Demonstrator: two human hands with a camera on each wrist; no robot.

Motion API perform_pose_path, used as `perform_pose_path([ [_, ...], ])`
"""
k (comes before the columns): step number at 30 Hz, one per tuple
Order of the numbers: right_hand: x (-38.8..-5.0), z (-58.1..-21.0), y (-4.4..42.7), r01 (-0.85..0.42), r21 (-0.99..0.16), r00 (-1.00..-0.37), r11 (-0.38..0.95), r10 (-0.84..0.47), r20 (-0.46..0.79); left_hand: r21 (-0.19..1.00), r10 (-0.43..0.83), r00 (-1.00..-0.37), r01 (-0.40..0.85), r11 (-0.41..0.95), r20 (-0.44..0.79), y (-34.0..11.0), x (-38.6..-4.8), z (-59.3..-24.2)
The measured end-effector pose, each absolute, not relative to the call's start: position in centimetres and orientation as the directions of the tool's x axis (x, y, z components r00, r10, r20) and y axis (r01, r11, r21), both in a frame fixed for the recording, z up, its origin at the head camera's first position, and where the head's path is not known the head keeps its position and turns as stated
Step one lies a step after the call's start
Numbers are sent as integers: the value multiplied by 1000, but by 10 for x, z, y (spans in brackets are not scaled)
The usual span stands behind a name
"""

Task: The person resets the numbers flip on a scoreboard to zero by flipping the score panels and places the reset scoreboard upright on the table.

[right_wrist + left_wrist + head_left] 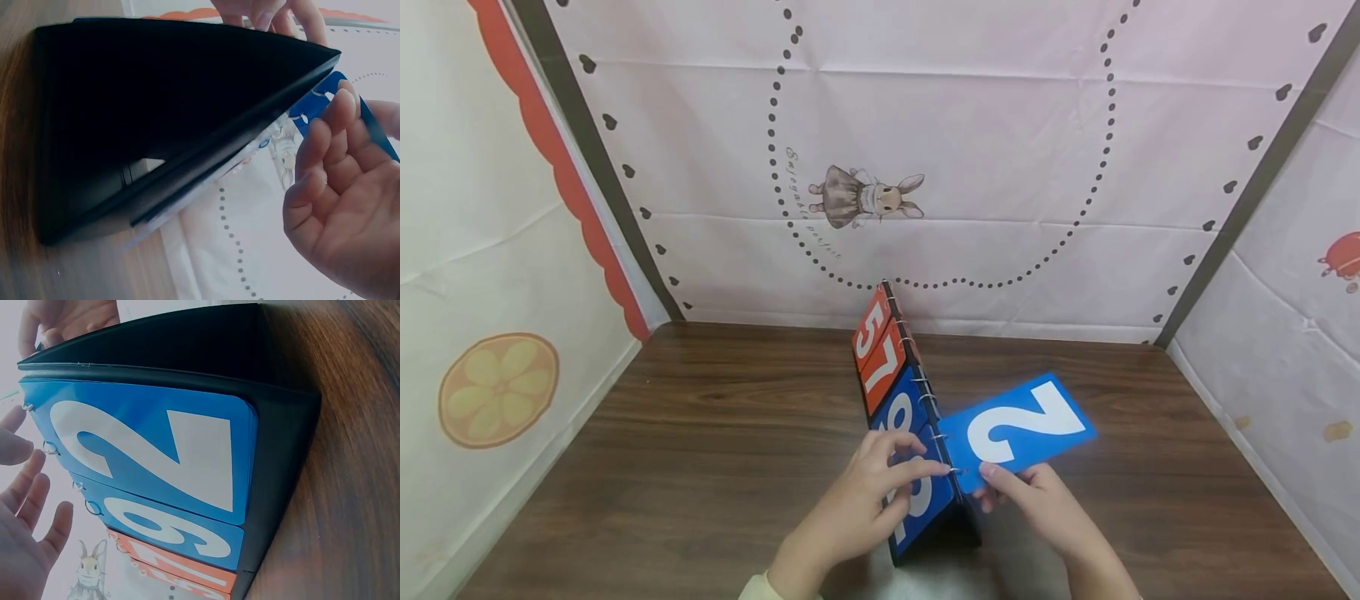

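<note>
The right hand (1037, 504) pinches a blue number card (1030, 421) marked 2, swung out on its rings from a flip scoreboard (904, 400) standing on a wood-grain table (715, 417). The left hand (865, 492), fingers spread, has its index fingertip at the nearest metal ring (957, 471). The left wrist view shows another 2 on the front card (150, 450), partly covered in the head view; the right wrist view looks into the stand's dark hollow (125, 125), mostly hidden from above.
</note>
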State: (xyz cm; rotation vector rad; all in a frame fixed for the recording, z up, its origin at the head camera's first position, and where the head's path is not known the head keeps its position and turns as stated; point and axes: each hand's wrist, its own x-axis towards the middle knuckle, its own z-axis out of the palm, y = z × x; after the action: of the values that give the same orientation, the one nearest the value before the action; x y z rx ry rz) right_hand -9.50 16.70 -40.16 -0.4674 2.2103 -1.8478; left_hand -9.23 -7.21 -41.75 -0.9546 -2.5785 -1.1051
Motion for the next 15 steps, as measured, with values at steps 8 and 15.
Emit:
perform_pose_path([
  [8,-92,-401,162,-29,-993,-950,118,-313,-10,577,505,-771,630,520,387,-72,-92,-417],
  [15,-90,-399,155,-85,-990,-958,114,-281,50,562,513,-786,611,557,345,-71,-91,-415],
])
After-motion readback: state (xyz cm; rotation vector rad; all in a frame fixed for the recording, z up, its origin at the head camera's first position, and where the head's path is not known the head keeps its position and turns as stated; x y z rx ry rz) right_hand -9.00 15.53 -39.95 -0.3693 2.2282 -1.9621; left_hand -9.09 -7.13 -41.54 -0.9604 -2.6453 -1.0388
